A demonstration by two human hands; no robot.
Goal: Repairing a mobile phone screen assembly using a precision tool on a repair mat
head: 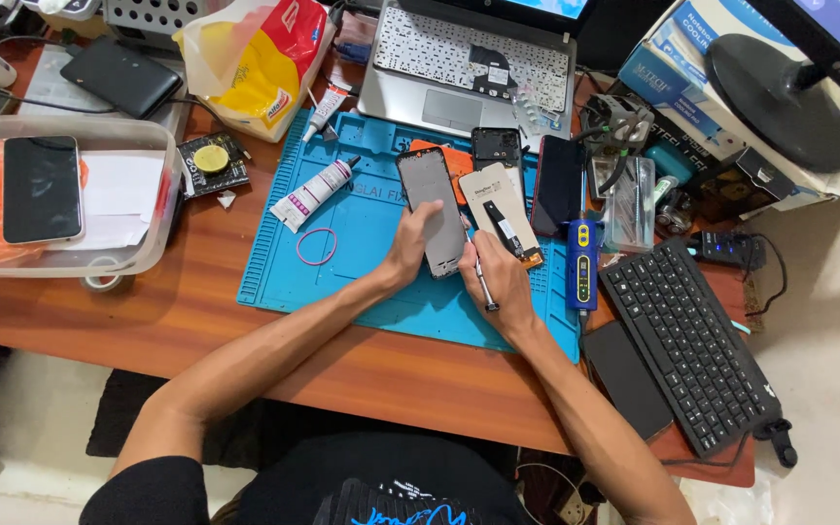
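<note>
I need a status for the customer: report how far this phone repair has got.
Done: a phone frame lies stripped on the blue mat. In hand: left hand steadies the grey screen panel; right hand holds a thin tool at its edge. Left: the panel alongside lies loose.

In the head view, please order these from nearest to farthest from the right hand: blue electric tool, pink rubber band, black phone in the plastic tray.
From the right hand:
1. Blue electric tool, just to its right on the mat.
2. Pink rubber band, left, beyond the left hand.
3. Black phone, far left in the tray.
</note>
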